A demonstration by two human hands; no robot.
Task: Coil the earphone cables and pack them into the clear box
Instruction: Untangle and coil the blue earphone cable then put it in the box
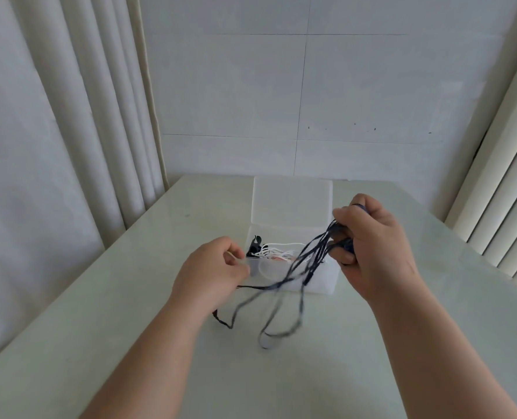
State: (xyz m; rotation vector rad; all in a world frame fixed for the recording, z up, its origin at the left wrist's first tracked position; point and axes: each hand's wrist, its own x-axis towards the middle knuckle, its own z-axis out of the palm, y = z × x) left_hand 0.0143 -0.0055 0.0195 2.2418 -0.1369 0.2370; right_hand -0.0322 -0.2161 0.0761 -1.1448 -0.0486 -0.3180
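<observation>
White tiled wall [311,101] at the back, curtain [54,131] on the left, vertical blinds [502,222] on the right. Pale bench [100,328] fills the lower frame.

Clear box [320,282] sits mid-bench near the far edge, with its lid [292,201] tipped back and standing open behind it. Inside are a white cable [277,251], loosely bunched, and a black piece [255,246] at the left end. Something reddish lies under the white strands, too small to identify.

Right hand [372,243] is raised above the box's right end. Its fingers are curled tight round a bundle of dark cable [308,276], and several turns are gathered in the fist. From the fist the strands fan down and left across the front of the box. Two or three loops hang in front of the box, blurred, and I cannot tell if they reach the bench.

Left hand [212,267] is just beside the box's front left corner, fingers curled in. One dark strand runs nearly level from the loops into its underside. A short tail comes out below the wrist and ends in a small tip. The grip point is hidden by the hand, but it reads as holding the strand.

Dark cable is entirely outside the box, strung between the two hands.
</observation>
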